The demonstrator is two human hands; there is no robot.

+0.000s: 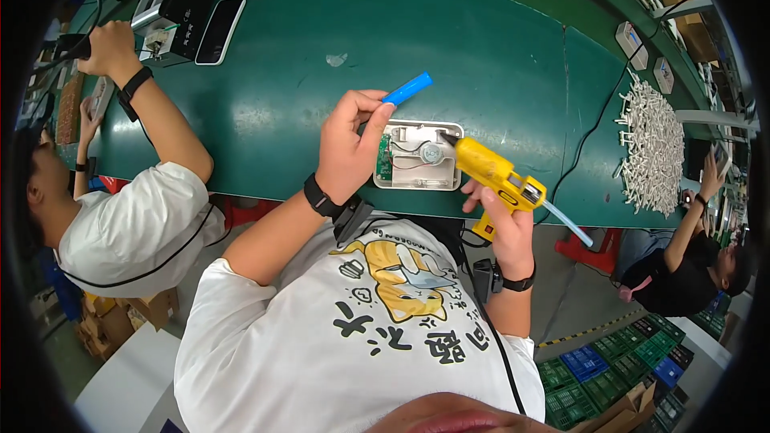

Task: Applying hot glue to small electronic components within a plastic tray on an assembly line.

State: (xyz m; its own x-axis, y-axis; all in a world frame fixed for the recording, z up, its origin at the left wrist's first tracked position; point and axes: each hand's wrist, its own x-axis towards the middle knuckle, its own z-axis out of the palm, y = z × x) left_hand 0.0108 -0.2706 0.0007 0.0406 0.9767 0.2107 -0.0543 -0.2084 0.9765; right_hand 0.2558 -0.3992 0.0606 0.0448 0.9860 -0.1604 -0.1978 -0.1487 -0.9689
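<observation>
Left grip (pixel 346 144): I pinch blue battery (pixel 407 89) above open casing (pixel 418 156).
Right grip (pixel 501 220): wrapped on glue gun (pixel 497 179), nozzle inside casing at worktop (pixel 481 56) near edge.
Progress: battery not seated.

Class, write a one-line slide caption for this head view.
Left hand holds a blue cylinder; right hand aims a yellow glue gun at an open white casing.

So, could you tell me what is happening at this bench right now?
The person's left hand holds a blue cylinder above an open white casing on the green table. Their right hand grips a yellow glue gun, nozzle at the casing's inside. Others work on either side.
</observation>
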